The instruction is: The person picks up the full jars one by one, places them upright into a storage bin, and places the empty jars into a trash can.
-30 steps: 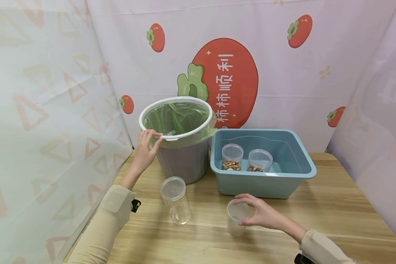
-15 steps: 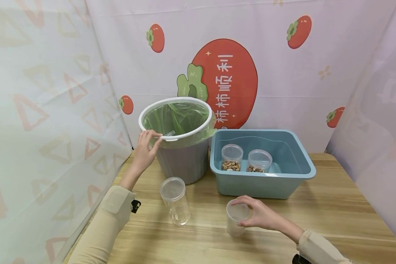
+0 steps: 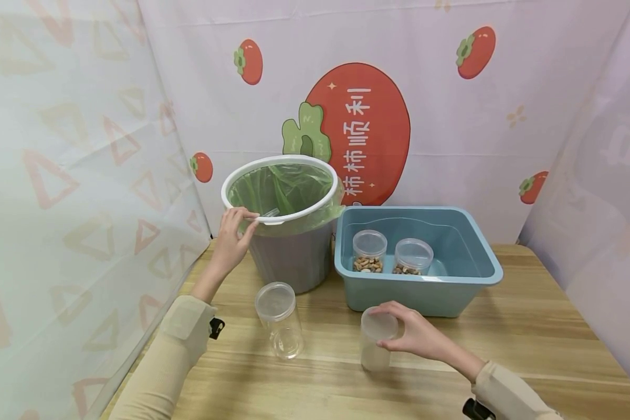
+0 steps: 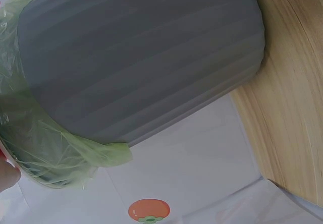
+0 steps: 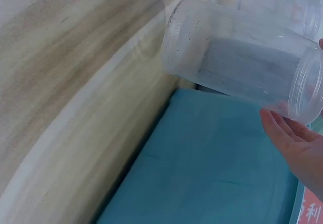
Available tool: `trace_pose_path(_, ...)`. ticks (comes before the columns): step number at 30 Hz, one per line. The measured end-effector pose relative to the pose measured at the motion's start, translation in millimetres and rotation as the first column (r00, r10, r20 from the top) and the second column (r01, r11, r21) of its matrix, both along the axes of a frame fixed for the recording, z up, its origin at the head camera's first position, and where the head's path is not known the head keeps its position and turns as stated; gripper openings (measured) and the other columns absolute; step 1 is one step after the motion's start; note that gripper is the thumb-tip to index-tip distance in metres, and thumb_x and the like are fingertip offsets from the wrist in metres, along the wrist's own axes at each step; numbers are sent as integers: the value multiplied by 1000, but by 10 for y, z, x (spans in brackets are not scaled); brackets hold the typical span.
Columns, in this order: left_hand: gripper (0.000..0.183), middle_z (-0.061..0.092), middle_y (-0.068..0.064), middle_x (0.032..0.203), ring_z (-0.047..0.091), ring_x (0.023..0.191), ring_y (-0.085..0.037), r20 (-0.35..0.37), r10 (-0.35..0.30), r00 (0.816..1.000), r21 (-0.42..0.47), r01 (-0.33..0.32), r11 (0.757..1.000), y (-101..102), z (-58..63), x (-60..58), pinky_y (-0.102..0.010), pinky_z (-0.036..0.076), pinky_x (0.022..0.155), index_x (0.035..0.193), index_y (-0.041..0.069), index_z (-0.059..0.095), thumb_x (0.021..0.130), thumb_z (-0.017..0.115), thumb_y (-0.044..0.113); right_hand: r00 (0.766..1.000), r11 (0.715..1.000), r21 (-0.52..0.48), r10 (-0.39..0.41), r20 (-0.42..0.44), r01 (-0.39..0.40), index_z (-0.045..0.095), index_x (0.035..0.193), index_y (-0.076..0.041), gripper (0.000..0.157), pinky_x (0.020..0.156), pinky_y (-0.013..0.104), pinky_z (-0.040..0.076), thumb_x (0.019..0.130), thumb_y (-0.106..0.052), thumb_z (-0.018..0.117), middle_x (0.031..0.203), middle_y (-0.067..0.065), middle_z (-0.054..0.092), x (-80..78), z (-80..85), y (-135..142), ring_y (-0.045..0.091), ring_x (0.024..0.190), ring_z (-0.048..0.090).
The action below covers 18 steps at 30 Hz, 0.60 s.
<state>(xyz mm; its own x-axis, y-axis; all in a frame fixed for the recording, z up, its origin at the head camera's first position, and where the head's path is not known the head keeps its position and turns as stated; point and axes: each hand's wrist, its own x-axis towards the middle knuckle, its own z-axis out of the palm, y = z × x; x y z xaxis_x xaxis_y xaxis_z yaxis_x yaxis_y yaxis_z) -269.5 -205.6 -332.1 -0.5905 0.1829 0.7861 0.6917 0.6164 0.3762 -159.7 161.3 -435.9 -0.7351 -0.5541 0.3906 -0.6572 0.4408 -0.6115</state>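
Observation:
At the front of the bin (image 3: 294,262), my left hand (image 3: 233,234) pinches the white rim between thumb and fingers. Only a fingertip of the left hand (image 4: 7,176) enters the left wrist view, by the liner (image 4: 65,151). My right hand (image 3: 416,335) grips a clear plastic jar (image 3: 376,351) near its top. Seen from the right wrist, that jar (image 5: 237,57) looks empty, with small specks near its base; the fingers (image 5: 277,133) lie along its rim end. Left of it, another clear jar (image 3: 283,329) with a lid stands on the table.
A blue basin (image 3: 404,294) stands behind the right hand. Inside it are two shorter jars of nuts, one at the left (image 3: 370,252) and one further right (image 3: 413,256). The table (image 3: 304,385) is wooden; a patterned cloth (image 3: 451,116) hangs behind.
My right hand has raised the jar slightly during the last half second. The left hand keeps its hold on the bin's rim.

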Motion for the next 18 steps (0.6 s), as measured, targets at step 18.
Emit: trace_pose_path(18, 12, 52, -19, 96, 41, 100, -35, 14, 2, 1000, 9, -2, 1000, -2, -9, 0, -45, 28, 90, 93, -4, 58, 82, 58, 0, 984, 990, -110, -107, -143, 92, 57, 113, -14, 47, 74, 31, 46, 70, -16, 74, 109, -2, 56, -129, 319, -48, 13, 96, 53)
